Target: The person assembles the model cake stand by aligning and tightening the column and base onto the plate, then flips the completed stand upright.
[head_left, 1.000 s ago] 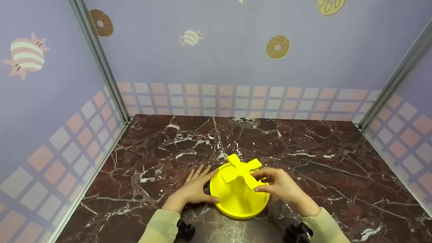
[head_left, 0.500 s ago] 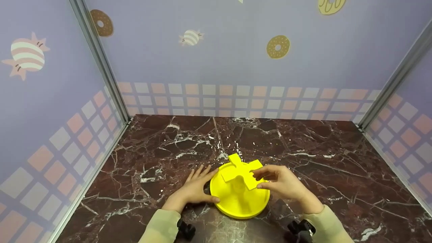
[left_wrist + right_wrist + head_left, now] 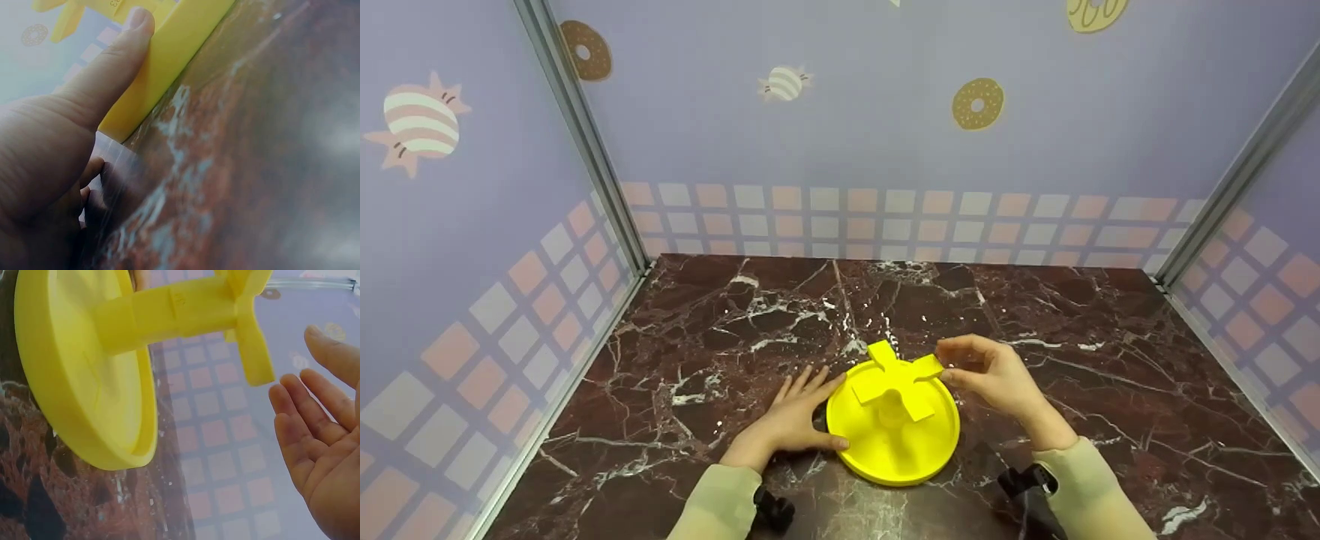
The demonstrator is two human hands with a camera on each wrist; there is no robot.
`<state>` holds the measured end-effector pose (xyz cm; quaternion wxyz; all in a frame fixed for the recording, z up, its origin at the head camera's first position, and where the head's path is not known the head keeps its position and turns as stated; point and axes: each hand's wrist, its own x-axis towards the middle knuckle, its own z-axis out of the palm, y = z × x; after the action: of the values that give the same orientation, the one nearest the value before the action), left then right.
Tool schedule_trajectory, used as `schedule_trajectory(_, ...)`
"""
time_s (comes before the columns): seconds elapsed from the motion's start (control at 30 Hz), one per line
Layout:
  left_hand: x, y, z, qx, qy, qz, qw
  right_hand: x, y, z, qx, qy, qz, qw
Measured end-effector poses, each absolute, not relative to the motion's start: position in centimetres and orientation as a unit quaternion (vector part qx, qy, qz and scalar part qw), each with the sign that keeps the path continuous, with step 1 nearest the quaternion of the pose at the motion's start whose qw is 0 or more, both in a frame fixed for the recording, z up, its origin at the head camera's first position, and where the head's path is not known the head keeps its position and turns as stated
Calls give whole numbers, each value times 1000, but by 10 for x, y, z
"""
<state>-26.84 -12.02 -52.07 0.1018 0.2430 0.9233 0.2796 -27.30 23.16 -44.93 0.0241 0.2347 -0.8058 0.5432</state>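
Note:
A bright yellow plastic piece stands on the table: a round, rimmed base (image 3: 896, 465) with a short post (image 3: 185, 309) and a cross-shaped top (image 3: 894, 382). My left hand (image 3: 791, 420) lies at the base's left side. Its thumb (image 3: 121, 62) rests against the rim, and the other fingers stretch out beside it. To the right, my right hand (image 3: 994, 379) hovers by the cross's far right arm. In the right wrist view its fingers (image 3: 306, 410) are loosely bent and apart from the cross, with nothing between them.
Dark red marbled table (image 3: 720, 315) lies all round the base. Purple walls (image 3: 870, 135) with tile, candy and doughnut prints enclose its back and sides. A black wrist camera (image 3: 775, 510) sits on each wrist.
My right hand has let go of the cross's near right arm and moved back and up towards the far right arm. The cross has turned very slightly. My left hand stays put.

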Motion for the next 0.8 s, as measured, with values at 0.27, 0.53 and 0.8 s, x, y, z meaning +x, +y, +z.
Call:
schedule_trajectory(0.27,-268,-119,-520,244,924,278,97,-284,226,-460,230,-816,530,-10)
schedule_trajectory(0.53,-269,-120,-521,247,924,274,97,-285,221,-465,237,-815,527,-36)
schedule_trajectory(0.8,-270,-121,-521,249,923,276,95,-279,220,-466,245,-819,518,-27)
